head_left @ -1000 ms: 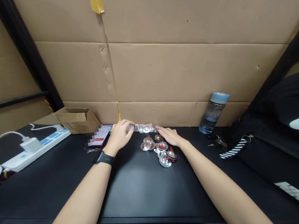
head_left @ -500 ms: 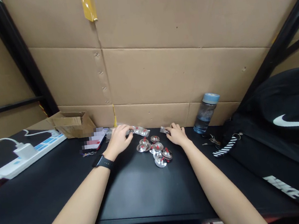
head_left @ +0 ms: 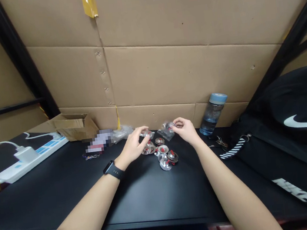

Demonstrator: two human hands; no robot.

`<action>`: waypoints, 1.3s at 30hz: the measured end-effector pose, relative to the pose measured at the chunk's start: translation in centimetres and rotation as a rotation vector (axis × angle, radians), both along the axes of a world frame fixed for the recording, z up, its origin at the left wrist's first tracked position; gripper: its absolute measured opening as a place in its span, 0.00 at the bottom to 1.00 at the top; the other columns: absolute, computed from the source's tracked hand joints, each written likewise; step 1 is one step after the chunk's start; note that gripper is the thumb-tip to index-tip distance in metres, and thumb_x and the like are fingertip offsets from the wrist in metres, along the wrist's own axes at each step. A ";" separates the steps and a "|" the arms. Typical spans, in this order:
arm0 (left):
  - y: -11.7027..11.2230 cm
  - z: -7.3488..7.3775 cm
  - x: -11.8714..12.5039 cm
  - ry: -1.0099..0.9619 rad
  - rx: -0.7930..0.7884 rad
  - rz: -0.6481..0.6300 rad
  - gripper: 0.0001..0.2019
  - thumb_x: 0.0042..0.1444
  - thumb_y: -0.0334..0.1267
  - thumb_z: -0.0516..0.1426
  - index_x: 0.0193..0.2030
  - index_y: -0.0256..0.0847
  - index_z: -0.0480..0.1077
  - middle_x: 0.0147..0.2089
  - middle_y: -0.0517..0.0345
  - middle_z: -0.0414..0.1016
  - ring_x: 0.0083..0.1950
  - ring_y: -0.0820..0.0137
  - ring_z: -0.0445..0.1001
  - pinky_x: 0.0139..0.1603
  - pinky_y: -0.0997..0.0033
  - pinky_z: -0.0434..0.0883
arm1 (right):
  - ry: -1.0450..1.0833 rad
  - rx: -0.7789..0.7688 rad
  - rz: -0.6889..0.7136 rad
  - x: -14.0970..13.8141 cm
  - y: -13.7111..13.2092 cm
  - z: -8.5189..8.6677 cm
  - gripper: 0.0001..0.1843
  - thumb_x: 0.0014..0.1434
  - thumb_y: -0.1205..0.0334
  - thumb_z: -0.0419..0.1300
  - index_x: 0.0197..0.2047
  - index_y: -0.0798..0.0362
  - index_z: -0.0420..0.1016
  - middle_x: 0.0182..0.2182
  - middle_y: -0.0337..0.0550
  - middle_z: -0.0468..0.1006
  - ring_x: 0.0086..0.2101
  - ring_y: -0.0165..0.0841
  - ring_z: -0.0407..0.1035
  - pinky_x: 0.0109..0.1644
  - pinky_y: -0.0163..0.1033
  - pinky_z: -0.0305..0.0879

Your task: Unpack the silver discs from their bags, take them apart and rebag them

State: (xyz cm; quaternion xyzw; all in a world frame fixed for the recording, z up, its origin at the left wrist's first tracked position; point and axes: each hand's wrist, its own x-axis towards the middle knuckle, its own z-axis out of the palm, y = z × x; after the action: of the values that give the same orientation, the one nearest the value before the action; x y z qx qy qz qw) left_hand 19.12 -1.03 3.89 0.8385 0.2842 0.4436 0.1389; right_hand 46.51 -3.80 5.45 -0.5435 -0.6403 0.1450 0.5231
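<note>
Small metal finger cymbals (head_left: 163,149) with red loops lie in a loose group on the black table (head_left: 142,202). My right hand (head_left: 185,130) pinches a clear plastic bag (head_left: 167,130) by its right side, a little behind the group. Something red shows inside that bag. My left hand (head_left: 132,146), with a dark watch on the wrist, hovers at the left edge of the cymbals, thumb and fingers apart. Just beyond its fingertips lies another clear packet (head_left: 150,134) with cymbals in it, partly covered by the fingers.
Crumpled clear plastic (head_left: 121,134) lies left of the cymbals, beside a blurred-out flat item (head_left: 99,141). Further left are an open cardboard box (head_left: 73,126) and a white power strip (head_left: 46,152). On the right stand a water bottle (head_left: 212,115), keys (head_left: 221,142) and a black bag (head_left: 281,151).
My right hand has lifted slightly, with the plastic bag now raised in its fingers. My left hand has moved right and nearer, off the crumpled plastic and over to the cymbals.
</note>
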 end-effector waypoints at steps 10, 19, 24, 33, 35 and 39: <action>-0.5 -0.7 0.9 0.075 0.003 -0.010 0.15 0.67 0.45 0.51 0.55 0.47 0.72 0.55 0.55 0.77 0.56 0.61 0.74 0.59 0.57 0.68 | -0.139 0.075 0.102 -5.5 -2.3 1.6 0.15 0.60 0.49 0.61 0.38 0.50 0.84 0.36 0.46 0.82 0.37 0.38 0.76 0.42 0.42 0.70; -0.4 -0.8 0.8 0.067 0.049 0.068 0.16 0.65 0.36 0.51 0.58 0.46 0.67 0.57 0.52 0.74 0.58 0.61 0.71 0.59 0.57 0.67 | -0.054 0.183 0.009 -5.5 -2.2 1.4 0.16 0.62 0.49 0.59 0.37 0.51 0.83 0.35 0.46 0.82 0.35 0.37 0.75 0.40 0.40 0.70; -1.2 0.5 0.4 0.171 0.250 0.134 0.28 0.54 0.23 0.52 0.61 0.48 0.66 0.62 0.49 0.67 0.64 0.58 0.64 0.61 0.55 0.62 | 0.161 0.194 -0.052 -5.9 -2.1 1.4 0.17 0.60 0.46 0.60 0.39 0.52 0.80 0.32 0.45 0.81 0.28 0.36 0.74 0.34 0.40 0.71; -1.2 1.3 -0.2 0.292 0.377 0.020 0.13 0.62 0.40 0.58 0.53 0.53 0.73 0.60 0.54 0.73 0.61 0.58 0.67 0.59 0.53 0.57 | 0.478 -0.019 0.243 -7.6 -1.5 0.2 0.18 0.53 0.46 0.68 0.38 0.53 0.78 0.27 0.43 0.79 0.26 0.33 0.72 0.31 0.39 0.72; -1.0 1.6 -0.5 0.301 0.384 0.003 0.25 0.54 0.47 0.64 0.59 0.54 0.70 0.68 0.52 0.65 0.65 0.51 0.61 0.61 0.50 0.56 | 0.539 -0.050 0.266 -7.8 -1.5 0.0 0.19 0.53 0.46 0.68 0.38 0.54 0.78 0.27 0.42 0.78 0.26 0.32 0.71 0.31 0.38 0.72; -0.5 1.7 -1.0 0.296 0.406 0.011 0.24 0.56 0.46 0.63 0.60 0.54 0.69 0.69 0.52 0.63 0.66 0.52 0.60 0.61 0.51 0.56 | 0.654 -0.119 0.293 -7.7 -1.2 -0.4 0.21 0.54 0.45 0.67 0.40 0.54 0.78 0.29 0.42 0.78 0.27 0.31 0.72 0.33 0.37 0.71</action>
State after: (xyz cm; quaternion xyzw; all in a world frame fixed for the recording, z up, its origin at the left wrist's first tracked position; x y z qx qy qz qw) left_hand 18.08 -1.57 5.57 0.9035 0.2111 0.3649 -0.0779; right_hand 38.85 -5.00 5.04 -0.4005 -0.5007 0.4216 0.6412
